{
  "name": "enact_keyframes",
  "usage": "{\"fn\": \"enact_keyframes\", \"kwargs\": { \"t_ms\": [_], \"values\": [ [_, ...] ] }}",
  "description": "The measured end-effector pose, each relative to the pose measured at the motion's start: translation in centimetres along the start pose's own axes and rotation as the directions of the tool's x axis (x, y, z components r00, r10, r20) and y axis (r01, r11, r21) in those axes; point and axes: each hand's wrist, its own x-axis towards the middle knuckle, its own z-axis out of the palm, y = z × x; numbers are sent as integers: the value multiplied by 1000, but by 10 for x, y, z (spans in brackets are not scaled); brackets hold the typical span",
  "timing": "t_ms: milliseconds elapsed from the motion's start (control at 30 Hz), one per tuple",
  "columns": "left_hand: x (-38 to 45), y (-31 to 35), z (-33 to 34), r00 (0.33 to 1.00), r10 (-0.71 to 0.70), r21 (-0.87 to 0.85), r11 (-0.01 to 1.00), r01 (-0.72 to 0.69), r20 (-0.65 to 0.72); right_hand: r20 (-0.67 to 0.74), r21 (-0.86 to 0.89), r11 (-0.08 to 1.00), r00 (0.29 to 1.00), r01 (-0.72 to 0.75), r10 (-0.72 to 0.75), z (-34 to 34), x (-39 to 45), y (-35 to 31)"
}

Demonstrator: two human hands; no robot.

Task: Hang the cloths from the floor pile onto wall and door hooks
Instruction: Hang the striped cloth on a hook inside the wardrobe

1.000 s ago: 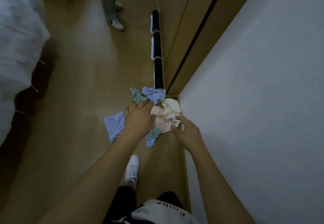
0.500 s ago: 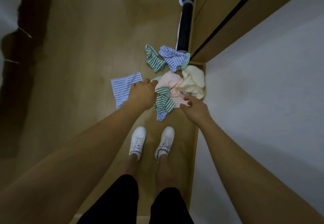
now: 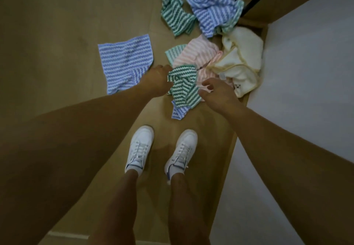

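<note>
Green striped cloth [image 3: 183, 85]: it is bunched at the near edge of the pile, lifted at its left corner, probably because it is the closest piece and lies on top of the rest.
Left hand [image 3: 156, 80]: fingers are curled around the cloth's upper left edge, holding it; the grip sits at a corner, which I judge would let the cloth hang free once raised.
Right hand [image 3: 218, 95]: it hovers just beside the cloth's right edge, fingers loosely spread and holding nothing, likely ready to take the other side.
Pile [image 3: 201, 58]: a pink striped cloth [image 3: 199, 55] and a cream cloth [image 3: 241, 62] lie crumpled against the white wall [image 3: 306, 72]; a blue striped cloth [image 3: 208, 12] and another green one [image 3: 174, 16] lie farther away.
Flat blue cloth [image 3: 125, 62]: it is spread apart from the heap, to the left, on the wooden floor [image 3: 57, 33].
Shoes [image 3: 161, 148]: white, planted just short of the pile, so the person bends over it.
Hooks: none in view.
Progress: early by my judgement, since most cloths are on the floor.
</note>
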Motion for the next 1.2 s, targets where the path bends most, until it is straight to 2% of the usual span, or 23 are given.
{"fn": "enact_keyframes", "kwargs": {
  "t_ms": [133,233,300,400,467,567,633,733,833,933,1067,1200],
  "values": [
    [56,-30,38,997,-63,-11,998,64,47,52,-54,997,998,47,-44,24,49,12],
    [88,-47,62,994,-75,64,996,70,80,88,-86,995,995,52,-44,39,79,18],
    [104,-54,77,993,-77,46,996,73,89,91,-99,994,995,55,-46,47,95,21],
    [123,-58,98,992,-99,-115,988,107,72,89,-102,992,994,72,-63,58,111,27],
    [131,-58,106,993,-104,-284,952,113,47,87,-107,990,993,87,-78,63,119,31],
    [137,-54,114,991,-137,-601,791,115,9,82,-105,988,992,108,-100,66,125,37],
    [138,-53,117,981,-187,-653,738,170,44,73,-96,988,991,118,-111,66,126,41],
    [135,-57,120,969,-246,-480,852,208,-16,77,-74,990,990,120,-114,66,123,45],
    [118,-54,118,967,-194,-363,924,122,-168,77,-58,992,991,114,-110,63,115,47],
    [93,-40,104,964,-83,-305,952,2,-252,78,-42,993,991,110,-106,60,100,43],
    [57,-11,72,957,139,-147,973,-181,-256,10,-15,993,993,115,-114,45,71,25],
    [17,23,30,939,211,-183,947,-266,-270,-51,42,993,993,111,-109,18,37,2]
  ]
}}
